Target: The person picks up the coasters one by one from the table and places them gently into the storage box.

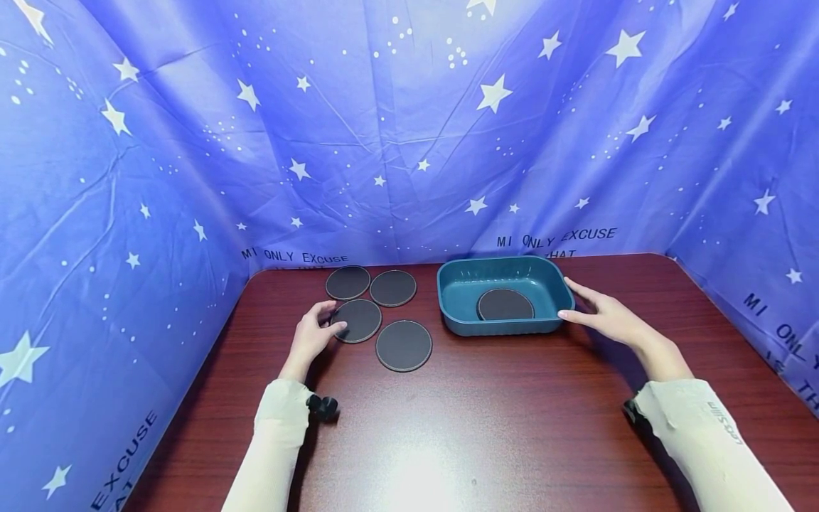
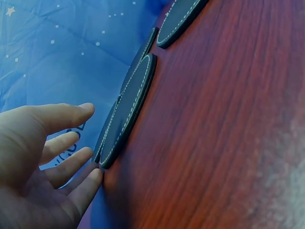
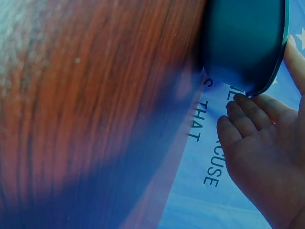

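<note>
My left hand (image 1: 311, 336) is at the left edge of a round black coaster (image 1: 360, 321) with pale stitching, its thumb overlapping the rim. In the left wrist view the fingers are loosely spread beside the stitched coaster (image 2: 131, 112), with nothing pinched between them. At the right end of a teal rectangular basin (image 1: 502, 328) is my right hand (image 1: 604, 314), thumb and fingers extended along the end wall. The right wrist view has its fingertips right at the basin's (image 3: 245, 45) edge. Another black coaster (image 1: 505, 304) lies inside the basin.
Two more coasters (image 1: 348, 283) (image 1: 393, 288) lie toward the back of the dark red wooden table (image 1: 512, 412), and one coaster (image 1: 404, 346) sits nearer the front. A blue star-patterned curtain (image 1: 384, 142) surrounds the back and sides.
</note>
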`<control>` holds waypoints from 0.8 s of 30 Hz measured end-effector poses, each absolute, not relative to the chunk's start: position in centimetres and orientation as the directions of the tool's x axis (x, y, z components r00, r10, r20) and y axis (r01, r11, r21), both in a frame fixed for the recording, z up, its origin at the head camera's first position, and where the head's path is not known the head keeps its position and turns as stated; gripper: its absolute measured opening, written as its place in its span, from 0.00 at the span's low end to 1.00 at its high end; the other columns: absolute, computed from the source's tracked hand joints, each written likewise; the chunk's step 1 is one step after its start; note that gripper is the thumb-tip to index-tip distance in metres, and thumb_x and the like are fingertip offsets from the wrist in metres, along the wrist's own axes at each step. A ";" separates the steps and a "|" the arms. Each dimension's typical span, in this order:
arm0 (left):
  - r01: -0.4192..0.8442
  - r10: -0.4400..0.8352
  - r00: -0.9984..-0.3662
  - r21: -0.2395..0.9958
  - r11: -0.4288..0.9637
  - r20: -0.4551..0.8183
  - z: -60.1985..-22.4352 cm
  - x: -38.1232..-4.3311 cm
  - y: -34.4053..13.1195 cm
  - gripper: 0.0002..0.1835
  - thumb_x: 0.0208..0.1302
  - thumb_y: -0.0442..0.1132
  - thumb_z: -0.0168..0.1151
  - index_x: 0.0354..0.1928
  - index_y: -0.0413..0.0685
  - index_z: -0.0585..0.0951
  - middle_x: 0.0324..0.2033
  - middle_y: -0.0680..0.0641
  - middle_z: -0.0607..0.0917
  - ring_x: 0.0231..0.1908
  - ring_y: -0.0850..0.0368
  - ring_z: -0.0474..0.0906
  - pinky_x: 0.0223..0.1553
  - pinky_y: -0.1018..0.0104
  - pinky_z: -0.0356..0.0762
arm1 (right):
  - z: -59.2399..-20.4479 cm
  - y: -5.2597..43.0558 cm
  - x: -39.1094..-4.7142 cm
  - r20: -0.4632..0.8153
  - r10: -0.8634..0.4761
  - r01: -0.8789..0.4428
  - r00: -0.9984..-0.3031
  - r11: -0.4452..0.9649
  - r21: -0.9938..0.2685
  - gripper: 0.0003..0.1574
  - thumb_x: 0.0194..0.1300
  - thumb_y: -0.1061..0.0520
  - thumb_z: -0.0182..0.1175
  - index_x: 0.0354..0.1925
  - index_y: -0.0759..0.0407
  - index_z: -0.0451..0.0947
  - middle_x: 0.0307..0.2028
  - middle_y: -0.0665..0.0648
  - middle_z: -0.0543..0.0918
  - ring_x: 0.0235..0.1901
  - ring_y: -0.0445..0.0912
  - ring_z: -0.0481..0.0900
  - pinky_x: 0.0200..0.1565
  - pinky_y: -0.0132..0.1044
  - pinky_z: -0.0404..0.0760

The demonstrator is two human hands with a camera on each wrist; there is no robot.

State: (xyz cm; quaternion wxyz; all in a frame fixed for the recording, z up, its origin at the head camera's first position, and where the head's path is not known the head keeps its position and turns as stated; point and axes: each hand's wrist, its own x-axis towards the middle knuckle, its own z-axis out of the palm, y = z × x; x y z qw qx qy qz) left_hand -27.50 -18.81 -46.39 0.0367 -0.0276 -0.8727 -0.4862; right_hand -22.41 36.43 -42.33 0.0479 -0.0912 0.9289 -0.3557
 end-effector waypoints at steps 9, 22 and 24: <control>0.043 0.034 -0.999 0.854 0.519 0.030 -46.7 -27.2 -19.1 0.33 0.58 0.31 0.69 0.66 0.33 0.70 0.65 0.31 0.75 0.68 0.39 0.70 0.70 0.53 0.70 | -42.3 36.4 -22.4 -0.037 -0.200 -0.126 -0.979 0.740 -0.661 0.55 0.69 0.41 0.61 0.79 0.60 0.45 0.76 0.72 0.52 0.74 0.72 0.49 0.68 0.73 0.54; 0.098 0.155 -0.988 0.741 0.665 -0.008 -46.5 -27.4 -19.0 0.44 0.53 0.36 0.75 0.70 0.32 0.64 0.67 0.29 0.70 0.67 0.33 0.68 0.70 0.43 0.65 | -42.2 36.3 -22.3 -0.040 -0.204 -0.127 -0.978 0.740 -0.661 0.54 0.69 0.41 0.60 0.79 0.59 0.45 0.76 0.72 0.52 0.74 0.73 0.49 0.67 0.74 0.54; 0.125 0.178 -0.984 0.696 0.707 -0.004 -46.3 -27.4 -18.9 0.46 0.52 0.38 0.76 0.71 0.31 0.64 0.68 0.29 0.69 0.68 0.32 0.65 0.71 0.41 0.63 | -42.2 36.3 -22.2 -0.036 -0.208 -0.132 -0.978 0.737 -0.663 0.54 0.69 0.41 0.60 0.79 0.59 0.45 0.76 0.72 0.52 0.74 0.73 0.50 0.67 0.73 0.54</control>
